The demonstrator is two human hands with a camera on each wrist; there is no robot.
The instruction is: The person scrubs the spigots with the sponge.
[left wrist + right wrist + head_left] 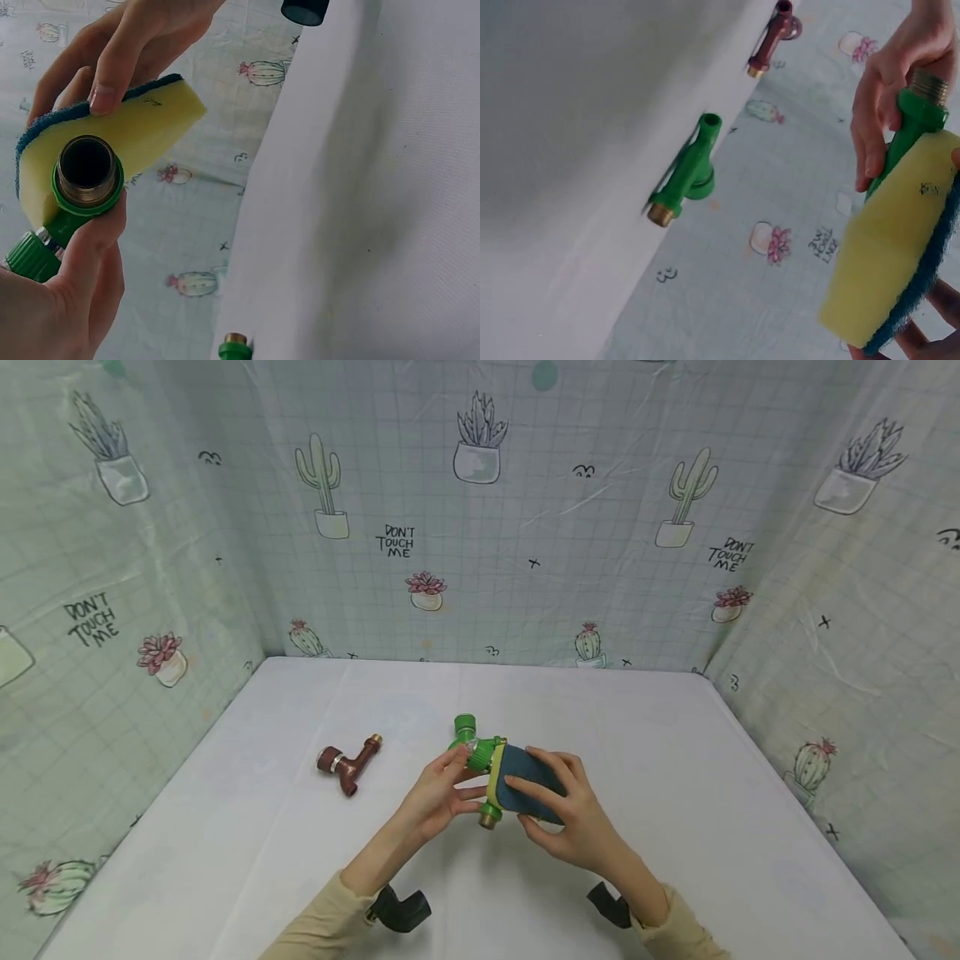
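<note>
My left hand (437,797) grips a green tap (911,127) around its body, with the brass threaded end (88,187) sticking out past the fingers. My right hand (576,818) holds a sponge (517,766), yellow foam with a dark blue scouring side. Fingers spread over the blue face, and the thumb is at the lower edge. In both wrist views the yellow foam lies up against the held tap, which it partly covers. The two hands are raised over the white table.
Behind the hands, a second green tap (688,176) lies on the white table (645,727). A brown tap (351,768) with a brass end lies to the left. Patterned cloth walls (495,527) enclose the table's back and sides. Black devices (401,910) sit at both wrists.
</note>
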